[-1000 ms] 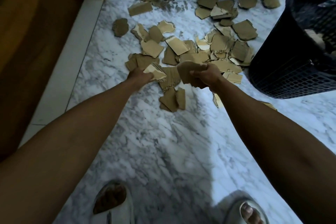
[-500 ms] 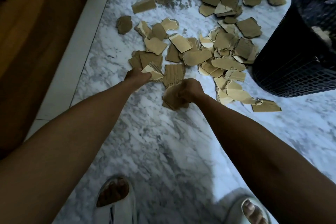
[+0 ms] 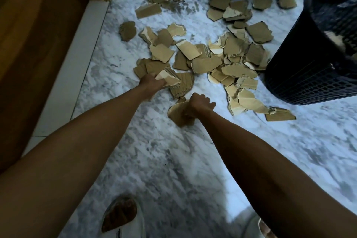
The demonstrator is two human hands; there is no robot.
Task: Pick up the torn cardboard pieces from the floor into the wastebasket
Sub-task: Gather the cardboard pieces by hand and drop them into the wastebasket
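Several torn brown cardboard pieces (image 3: 231, 58) lie scattered over the marble floor ahead of me. My left hand (image 3: 152, 83) is closed on a pale torn cardboard piece (image 3: 168, 79) at the near left edge of the pile. My right hand (image 3: 199, 105) is closed on a stack of brown cardboard pieces (image 3: 178, 115) held low against the floor, nearer to me than the pile. The black mesh wastebasket (image 3: 309, 75) stands at the right, with a few pieces visible inside its top.
A wooden door (image 3: 29, 44) and a white threshold strip (image 3: 77, 52) run along the left. My two feet in white slippers (image 3: 123, 216) stand at the bottom. More pieces lie along the far wall, near the basket's base.
My right hand has moved down and toward me from the pile's middle, gathering the near pieces into its grip. My left hand has stayed put on its pale piece.
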